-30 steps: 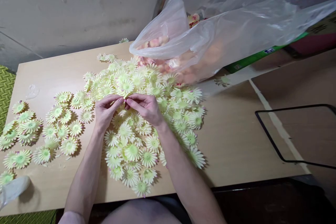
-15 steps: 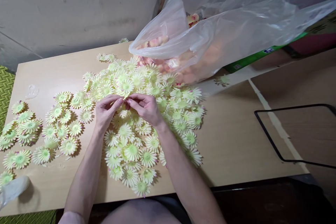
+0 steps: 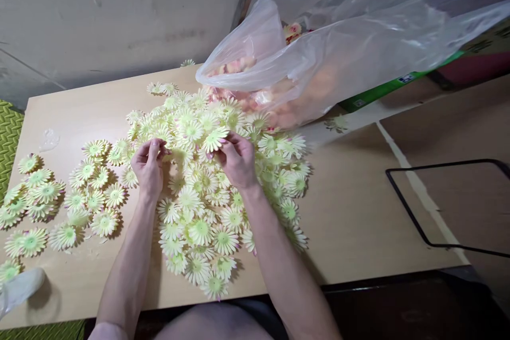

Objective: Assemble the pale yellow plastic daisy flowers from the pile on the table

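Observation:
My right hand (image 3: 238, 161) pinches a pale yellow-green artificial flower head (image 3: 215, 139) by its edge, its green centre facing up. To the left, my left hand (image 3: 149, 167) has its thumb and fingertips pressed together; whatever sits between them, if anything, is too small to make out. Both hands are above a broad pile of similar flower heads (image 3: 200, 231), pale with some pinkish petal tips. Several smaller clusters of the same flower heads (image 3: 94, 199) lie left of my left forearm.
A large translucent plastic bag (image 3: 311, 64) with pink and peach flower pieces inside lies behind the pile. A whitish object (image 3: 24, 287) stands at the table's (image 3: 358, 212) lower left. A black bent frame (image 3: 406, 207) is at right. The grey wall (image 3: 119, 16) rises behind.
My hands were together over the pile and are now apart. The right moved right with the flower head, which now shows whole; the left moved left.

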`<control>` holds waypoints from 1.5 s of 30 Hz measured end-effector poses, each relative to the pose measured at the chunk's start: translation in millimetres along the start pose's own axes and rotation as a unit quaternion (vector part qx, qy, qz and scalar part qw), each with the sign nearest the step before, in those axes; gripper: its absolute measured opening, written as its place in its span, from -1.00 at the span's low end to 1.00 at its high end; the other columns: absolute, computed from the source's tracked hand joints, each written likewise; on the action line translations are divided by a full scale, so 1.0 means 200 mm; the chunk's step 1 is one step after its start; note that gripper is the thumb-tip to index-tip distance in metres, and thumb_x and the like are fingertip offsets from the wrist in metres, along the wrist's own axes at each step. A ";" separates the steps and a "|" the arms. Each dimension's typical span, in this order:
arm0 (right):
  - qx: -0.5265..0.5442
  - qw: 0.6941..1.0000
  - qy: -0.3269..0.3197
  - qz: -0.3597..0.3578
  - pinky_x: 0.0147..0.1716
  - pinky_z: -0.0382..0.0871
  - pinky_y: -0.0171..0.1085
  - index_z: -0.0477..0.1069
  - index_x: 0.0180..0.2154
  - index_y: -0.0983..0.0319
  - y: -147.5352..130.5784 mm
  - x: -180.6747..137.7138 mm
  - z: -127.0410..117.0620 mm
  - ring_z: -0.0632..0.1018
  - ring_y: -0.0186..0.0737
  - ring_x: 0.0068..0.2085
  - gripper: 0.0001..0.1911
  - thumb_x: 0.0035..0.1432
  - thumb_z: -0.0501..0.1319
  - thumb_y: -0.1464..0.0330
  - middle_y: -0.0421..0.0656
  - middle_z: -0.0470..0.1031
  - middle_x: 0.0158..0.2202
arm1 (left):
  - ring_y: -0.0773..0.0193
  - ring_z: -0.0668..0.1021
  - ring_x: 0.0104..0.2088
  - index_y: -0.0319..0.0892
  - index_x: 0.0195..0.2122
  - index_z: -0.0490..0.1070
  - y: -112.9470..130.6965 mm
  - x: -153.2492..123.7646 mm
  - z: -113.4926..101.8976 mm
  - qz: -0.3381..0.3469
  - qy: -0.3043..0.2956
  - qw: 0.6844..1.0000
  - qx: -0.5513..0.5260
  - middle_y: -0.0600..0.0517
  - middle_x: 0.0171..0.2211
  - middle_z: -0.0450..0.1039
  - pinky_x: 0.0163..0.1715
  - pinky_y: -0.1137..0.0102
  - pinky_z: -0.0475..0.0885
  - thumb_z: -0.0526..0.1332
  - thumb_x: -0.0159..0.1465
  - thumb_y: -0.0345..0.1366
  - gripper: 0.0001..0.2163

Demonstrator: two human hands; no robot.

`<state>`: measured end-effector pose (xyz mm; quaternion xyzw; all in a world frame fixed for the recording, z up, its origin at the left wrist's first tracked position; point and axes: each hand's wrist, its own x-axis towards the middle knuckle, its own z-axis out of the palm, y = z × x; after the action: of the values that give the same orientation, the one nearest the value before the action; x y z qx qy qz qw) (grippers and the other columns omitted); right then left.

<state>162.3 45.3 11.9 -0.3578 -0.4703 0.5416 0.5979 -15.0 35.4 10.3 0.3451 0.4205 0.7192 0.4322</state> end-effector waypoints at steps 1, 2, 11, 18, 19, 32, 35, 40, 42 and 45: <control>-0.015 1.000 -0.002 -0.003 -0.44 0.46 -0.33 0.46 -0.38 0.19 0.00 0.00 0.00 0.50 -0.36 -0.45 -0.78 0.15 0.29 0.18 -0.22 0.46 -0.45 | 0.46 0.52 -0.45 -0.13 -0.36 0.59 0.00 -0.01 0.00 0.005 -0.020 1.000 0.007 0.05 -0.38 0.55 -0.41 0.50 0.47 0.36 0.18 -0.26 -0.92; -0.033 0.999 -0.010 -0.002 -0.45 0.45 -0.33 0.47 -0.37 0.21 0.00 -0.01 0.01 0.50 -0.36 -0.46 -0.78 0.14 0.29 0.18 -0.21 0.47 -0.46 | 0.45 0.54 -0.43 -0.13 -0.34 0.60 0.01 -0.02 0.01 0.011 -0.046 0.999 0.021 0.04 -0.36 0.56 -0.39 0.49 0.49 0.36 0.18 -0.27 -0.93; -0.096 0.992 -0.070 0.043 -0.45 0.47 -0.36 0.50 -0.31 0.25 -0.02 -0.03 0.07 0.52 -0.34 -0.45 -0.75 0.13 0.29 0.18 -0.19 0.53 -0.43 | 0.32 0.62 -0.35 -0.16 -0.21 0.57 0.04 -0.09 0.06 -0.031 -0.201 0.970 0.132 0.00 -0.32 0.60 -0.29 0.43 0.53 0.42 0.09 -0.26 -0.77; -0.096 0.989 -0.101 0.058 -0.42 0.46 -0.36 0.48 -0.34 0.24 -0.03 -0.03 0.08 0.50 -0.35 -0.46 -0.76 0.10 0.32 0.18 -0.23 0.48 -0.49 | 0.41 0.51 -0.46 -0.17 -0.37 0.53 0.01 -0.07 0.05 0.010 -0.108 0.981 0.163 0.08 -0.47 0.50 -0.45 0.52 0.41 0.32 0.20 -0.22 -0.87; -0.097 0.988 -0.106 0.061 -0.42 0.46 -0.36 0.47 -0.34 0.24 -0.03 -0.03 0.08 0.51 -0.35 -0.45 -0.76 0.11 0.31 0.19 -0.23 0.49 -0.48 | 0.41 0.51 -0.47 -0.17 -0.38 0.53 0.01 -0.07 0.05 0.007 -0.103 0.981 0.163 0.09 -0.48 0.50 -0.45 0.52 0.41 0.31 0.20 -0.23 -0.88; -0.079 0.989 -0.110 0.062 -0.43 0.45 -0.39 0.52 -0.31 0.25 -0.02 -0.03 0.06 0.52 -0.37 -0.45 -0.79 0.09 0.34 0.23 -0.22 0.53 -0.46 | 0.35 0.57 -0.45 -0.20 -0.28 0.46 0.04 -0.09 0.05 -0.010 -0.194 0.968 0.161 0.04 -0.42 0.52 -0.41 0.47 0.46 0.36 0.16 -0.20 -0.80; -0.088 0.988 -0.108 0.061 -0.43 0.46 -0.37 0.51 -0.32 0.25 -0.02 -0.03 0.07 0.53 -0.36 -0.45 -0.77 0.09 0.34 0.21 -0.22 0.53 -0.46 | 0.35 0.56 -0.46 -0.19 -0.29 0.44 0.04 -0.09 0.06 -0.012 -0.186 0.967 0.173 0.05 -0.44 0.51 -0.43 0.47 0.45 0.39 0.12 -0.18 -0.76; -0.099 0.986 -0.119 0.057 -0.41 0.46 -0.37 0.49 -0.33 0.25 -0.03 -0.03 0.07 0.53 -0.36 -0.44 -0.80 0.13 0.30 0.23 -0.22 0.51 -0.46 | 0.44 0.43 -0.56 -0.18 -0.38 0.40 0.02 -0.08 0.05 -0.045 -0.122 0.981 0.141 0.13 -0.55 0.37 -0.54 0.52 0.34 0.32 0.20 -0.17 -0.81; -0.095 0.986 -0.121 0.060 -0.43 0.44 -0.38 0.48 -0.34 0.25 -0.03 -0.03 0.07 0.52 -0.38 -0.44 -0.79 0.13 0.30 0.22 -0.22 0.51 -0.45 | 0.45 0.41 -0.56 -0.17 -0.40 0.39 0.01 -0.07 0.04 -0.056 -0.106 0.986 0.117 0.13 -0.54 0.35 -0.53 0.52 0.34 0.32 0.20 -0.20 -0.82; -0.070 0.989 -0.108 0.066 -0.47 0.42 -0.38 0.46 -0.35 0.25 -0.03 -0.03 0.06 0.51 -0.38 -0.46 -0.76 0.11 0.32 0.19 -0.22 0.49 -0.45 | 0.45 0.41 -0.58 -0.14 -0.42 0.32 -0.01 -0.05 0.03 -0.079 -0.073 0.993 0.052 0.16 -0.54 0.32 -0.54 0.50 0.37 0.30 0.21 -0.20 -0.81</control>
<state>152.8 37.5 19.4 -0.3684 -0.5442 0.5811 0.4801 -5.2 28.4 9.8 0.3845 0.4510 0.6330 0.4982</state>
